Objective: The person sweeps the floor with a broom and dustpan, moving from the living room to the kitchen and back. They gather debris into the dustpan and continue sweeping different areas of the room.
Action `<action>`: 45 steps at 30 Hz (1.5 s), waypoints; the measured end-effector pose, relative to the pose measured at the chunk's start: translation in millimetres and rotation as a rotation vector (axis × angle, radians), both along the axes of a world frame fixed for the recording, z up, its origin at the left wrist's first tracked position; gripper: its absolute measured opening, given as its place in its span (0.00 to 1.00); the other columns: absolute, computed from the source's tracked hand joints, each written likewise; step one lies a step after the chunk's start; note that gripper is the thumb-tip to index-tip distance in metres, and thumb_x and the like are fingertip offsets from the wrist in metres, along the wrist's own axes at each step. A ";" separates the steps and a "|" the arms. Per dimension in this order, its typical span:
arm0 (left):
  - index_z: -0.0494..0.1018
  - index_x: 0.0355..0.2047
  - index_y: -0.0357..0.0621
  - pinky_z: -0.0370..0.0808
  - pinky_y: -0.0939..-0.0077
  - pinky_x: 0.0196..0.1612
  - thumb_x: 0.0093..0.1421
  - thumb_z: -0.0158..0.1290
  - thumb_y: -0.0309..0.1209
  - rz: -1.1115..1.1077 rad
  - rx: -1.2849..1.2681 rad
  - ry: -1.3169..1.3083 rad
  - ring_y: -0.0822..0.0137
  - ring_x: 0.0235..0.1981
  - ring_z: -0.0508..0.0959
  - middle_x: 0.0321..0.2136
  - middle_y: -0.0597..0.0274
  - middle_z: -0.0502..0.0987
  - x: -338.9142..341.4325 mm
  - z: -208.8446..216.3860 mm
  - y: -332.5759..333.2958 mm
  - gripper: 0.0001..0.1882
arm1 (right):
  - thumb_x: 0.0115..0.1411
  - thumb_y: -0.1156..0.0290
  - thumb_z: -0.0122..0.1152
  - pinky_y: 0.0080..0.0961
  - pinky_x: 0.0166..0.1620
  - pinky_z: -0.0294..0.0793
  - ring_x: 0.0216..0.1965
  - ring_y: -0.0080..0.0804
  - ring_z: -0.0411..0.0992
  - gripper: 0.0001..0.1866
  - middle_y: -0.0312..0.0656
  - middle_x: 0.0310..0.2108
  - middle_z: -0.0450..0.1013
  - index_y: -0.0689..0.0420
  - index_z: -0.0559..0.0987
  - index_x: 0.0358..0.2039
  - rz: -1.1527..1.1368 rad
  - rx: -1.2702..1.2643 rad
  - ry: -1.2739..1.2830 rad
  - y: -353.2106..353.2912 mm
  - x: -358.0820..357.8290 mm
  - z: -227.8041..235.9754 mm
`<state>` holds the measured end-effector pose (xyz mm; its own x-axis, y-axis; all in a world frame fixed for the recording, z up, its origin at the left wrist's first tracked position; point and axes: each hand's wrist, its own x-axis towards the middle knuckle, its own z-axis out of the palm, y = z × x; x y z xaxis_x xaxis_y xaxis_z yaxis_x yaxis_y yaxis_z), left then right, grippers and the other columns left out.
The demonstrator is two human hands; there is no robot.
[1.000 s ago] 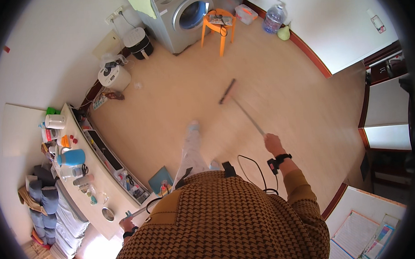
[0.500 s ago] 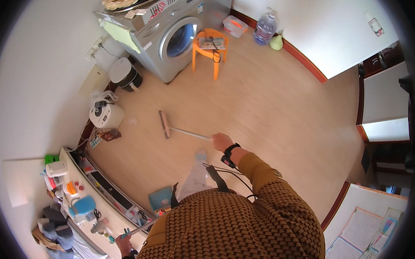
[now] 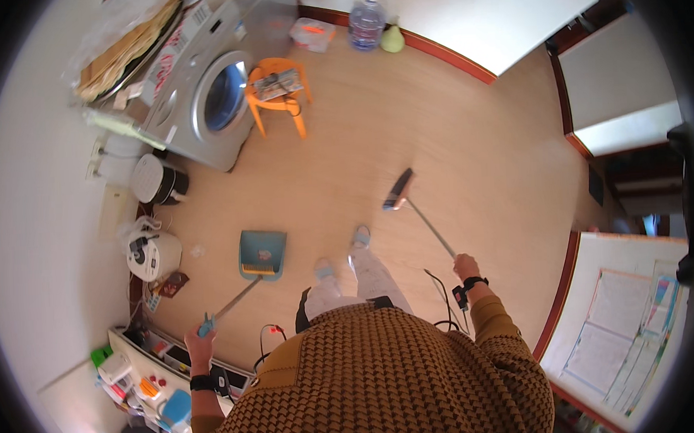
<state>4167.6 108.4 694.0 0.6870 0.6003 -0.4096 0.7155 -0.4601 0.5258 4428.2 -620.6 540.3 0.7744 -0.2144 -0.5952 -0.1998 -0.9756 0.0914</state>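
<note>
Sweeping the floor (image 3: 468, 149) looks to be the step in hand, 2 tools in use: broom (image 3: 398, 189) ahead on the right, dustpan (image 3: 276, 243) ahead on the left, slippered feet (image 3: 362, 236) nearer the body, tools well apart; next move likely calls for bringing these 2 together, low down. Right hand (image 3: 466, 267) closed round the broom's handle; left hand (image 3: 201, 348) wrapped at the blue end of the dustpan's handle, exact finger placement can't tell
</note>
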 end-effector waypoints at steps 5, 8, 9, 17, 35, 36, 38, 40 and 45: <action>0.79 0.33 0.33 0.71 0.70 0.27 0.50 0.63 0.29 0.005 -0.027 -0.036 0.72 0.21 0.73 0.18 0.60 0.75 74.9 -4.2 -5.2 0.12 | 0.58 0.69 0.58 0.47 0.43 0.80 0.39 0.57 0.79 0.10 0.60 0.33 0.79 0.63 0.83 0.31 -0.310 -0.068 -0.177 -62.7 30.3 15.1; 0.80 0.34 0.33 0.72 0.71 0.28 0.50 0.63 0.28 0.053 -0.044 -0.042 0.72 0.21 0.73 0.19 0.62 0.76 111.9 -2.5 -17.2 0.12 | 0.58 0.69 0.59 0.48 0.41 0.80 0.37 0.58 0.79 0.11 0.60 0.31 0.78 0.65 0.82 0.28 -0.372 0.031 -0.262 -87.7 56.6 22.1; 0.80 0.34 0.33 0.72 0.71 0.28 0.50 0.63 0.29 0.089 -0.068 -0.052 0.72 0.21 0.73 0.19 0.62 0.76 123.5 -2.3 -21.0 0.12 | 0.58 0.69 0.59 0.48 0.41 0.80 0.36 0.58 0.79 0.11 0.60 0.31 0.78 0.64 0.82 0.28 -0.328 0.044 -0.283 -93.3 63.2 22.4; 0.78 0.31 0.31 0.69 0.72 0.28 0.50 0.64 0.29 0.048 0.004 -0.083 0.72 0.22 0.71 0.18 0.66 0.73 201.4 -7.0 -68.6 0.13 | 0.60 0.69 0.52 0.50 0.39 0.78 0.34 0.58 0.77 0.09 0.56 0.29 0.77 0.59 0.78 0.28 0.047 0.338 -0.367 -44.4 157.3 -1.4; 0.79 0.32 0.35 0.61 0.79 0.16 0.54 0.65 0.31 0.055 -0.376 -0.152 0.79 0.13 0.67 0.16 0.71 0.70 452.9 12.3 -177.7 0.11 | 0.61 0.66 0.54 0.48 0.42 0.78 0.38 0.55 0.78 0.11 0.53 0.33 0.79 0.60 0.81 0.30 -0.076 0.153 -0.077 -107.6 217.7 -47.8; 0.79 0.32 0.35 0.61 0.79 0.16 0.54 0.65 0.31 0.044 -0.363 -0.136 0.79 0.13 0.67 0.16 0.71 0.70 468.6 9.2 -178.6 0.11 | 0.63 0.62 0.56 0.49 0.43 0.78 0.39 0.57 0.78 0.14 0.56 0.35 0.79 0.60 0.81 0.30 -0.269 0.158 -0.090 -122.1 213.1 -36.3; 0.79 0.32 0.36 0.61 0.79 0.16 0.54 0.65 0.31 0.026 -0.356 -0.111 0.80 0.13 0.66 0.16 0.71 0.70 502.5 -2.7 -184.6 0.11 | 0.63 0.58 0.58 0.50 0.45 0.78 0.41 0.58 0.78 0.17 0.58 0.36 0.79 0.61 0.81 0.34 -0.536 0.068 -0.050 -147.2 216.7 -13.0; 0.79 0.31 0.36 0.61 0.80 0.16 0.54 0.65 0.31 -0.024 -0.345 -0.103 0.80 0.13 0.66 0.16 0.72 0.70 534.9 -13.1 -188.6 0.11 | 0.62 0.61 0.59 0.48 0.45 0.79 0.42 0.58 0.78 0.16 0.60 0.37 0.78 0.64 0.81 0.34 -0.602 -0.049 -0.062 -167.4 229.3 4.6; 0.80 0.32 0.35 0.67 0.77 0.22 0.52 0.65 0.31 -0.149 -0.273 -0.064 0.76 0.17 0.70 0.17 0.67 0.74 610.8 -14.4 -207.2 0.12 | 0.59 0.66 0.59 0.49 0.42 0.80 0.40 0.60 0.78 0.14 0.63 0.34 0.78 0.66 0.81 0.31 -0.681 -0.115 -0.167 -215.8 275.9 25.5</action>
<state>4778.5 -98.8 679.6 0.7885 0.3649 -0.4950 0.6125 -0.3933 0.6857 4704.1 -836.4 565.8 0.5251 -0.7376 -0.4245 -0.7821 -0.6149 0.1010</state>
